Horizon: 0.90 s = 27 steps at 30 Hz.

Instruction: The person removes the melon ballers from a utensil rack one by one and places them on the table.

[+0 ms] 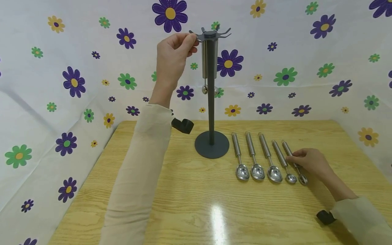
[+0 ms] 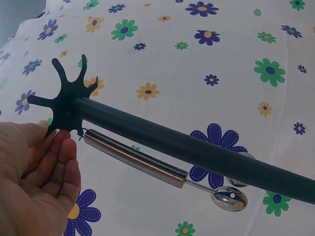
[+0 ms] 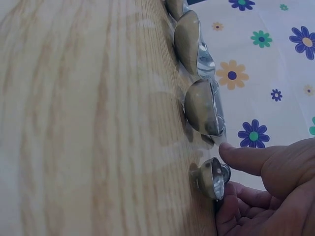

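My left hand (image 1: 174,51) is raised to the top of a dark hanging rack (image 1: 211,102) and pinches one of its hooked arms between thumb and fingers. A steel melon baller (image 2: 135,160) hangs from the rack close by those fingers; a second round bowl (image 2: 241,169) shows partly behind the pole. On the table, a row of steel scoops (image 1: 257,172) lies with handles pointing away. My right hand (image 1: 312,163) is at the rightmost small melon baller (image 1: 302,179), thumb and fingers around its handle, which the hand partly hides.
The rack's round base (image 1: 212,144) stands on the wooden table (image 1: 183,197), left of the scoops. A flower-print cloth (image 1: 275,58) hangs behind the table. A black strap piece (image 1: 182,126) shows at the left wrist, another (image 1: 325,217) at the right.
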Each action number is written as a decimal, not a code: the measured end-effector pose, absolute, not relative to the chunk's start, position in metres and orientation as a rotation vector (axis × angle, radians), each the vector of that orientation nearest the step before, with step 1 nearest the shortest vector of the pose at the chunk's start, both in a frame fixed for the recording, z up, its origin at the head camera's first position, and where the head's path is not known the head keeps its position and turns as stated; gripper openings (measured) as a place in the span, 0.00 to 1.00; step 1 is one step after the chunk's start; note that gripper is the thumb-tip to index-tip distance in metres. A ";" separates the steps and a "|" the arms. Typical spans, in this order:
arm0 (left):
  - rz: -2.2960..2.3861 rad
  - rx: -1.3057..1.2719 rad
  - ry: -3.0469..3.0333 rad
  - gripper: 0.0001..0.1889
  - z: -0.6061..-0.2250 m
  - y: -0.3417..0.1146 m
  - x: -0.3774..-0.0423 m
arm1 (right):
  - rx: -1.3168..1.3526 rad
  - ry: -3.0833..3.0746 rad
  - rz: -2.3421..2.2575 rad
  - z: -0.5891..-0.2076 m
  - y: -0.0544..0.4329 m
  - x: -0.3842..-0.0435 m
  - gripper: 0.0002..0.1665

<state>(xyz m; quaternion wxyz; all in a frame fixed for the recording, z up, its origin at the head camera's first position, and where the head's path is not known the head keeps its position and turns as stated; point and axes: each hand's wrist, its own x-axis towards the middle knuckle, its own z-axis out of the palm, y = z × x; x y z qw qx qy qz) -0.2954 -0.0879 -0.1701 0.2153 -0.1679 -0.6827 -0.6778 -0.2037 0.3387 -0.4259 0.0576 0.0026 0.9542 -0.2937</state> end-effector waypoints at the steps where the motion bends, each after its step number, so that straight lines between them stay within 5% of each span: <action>1: -1.877 -0.467 -1.891 0.11 -0.170 -0.088 -0.295 | 0.009 2.891 -0.896 -0.426 0.339 -0.203 0.37; 13: -1.837 -0.491 -1.910 0.12 -0.170 -0.090 -0.296 | 0.095 2.743 -1.067 -0.420 0.347 -0.210 0.44; 27: -1.549 -0.371 -1.930 0.14 -0.163 -0.083 -0.280 | -0.022 2.744 -1.174 -0.371 0.315 -0.223 0.46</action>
